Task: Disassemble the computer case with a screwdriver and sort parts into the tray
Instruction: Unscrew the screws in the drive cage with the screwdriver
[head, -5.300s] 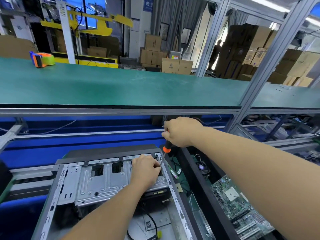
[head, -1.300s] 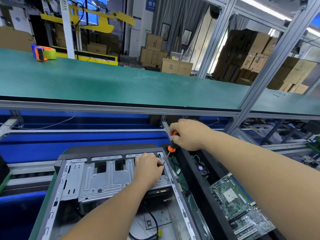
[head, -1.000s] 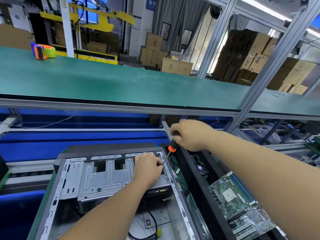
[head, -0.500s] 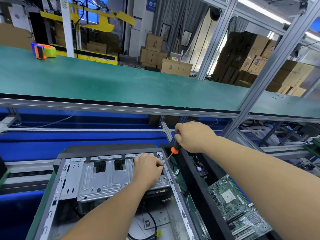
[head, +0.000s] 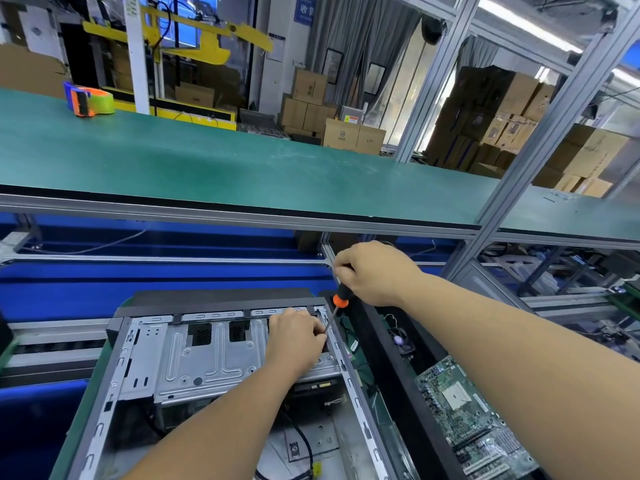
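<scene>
Here, our right hand (head: 375, 273) is gripping the screwdriver (head: 337, 304), shaft slanting toward seven o'clock, tip beside our curled left hand (head: 294, 337) fingers resting on the case (head: 214, 355).

One camera sits on the person's head, looking forward and down, close above the computer case (head: 221, 358).

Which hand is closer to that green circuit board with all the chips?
The right. The right hand grips the screwdriver up beyond the circuit board, at the tray's far end. The left hand sits further left, on the computer case's metal bracket.
</scene>
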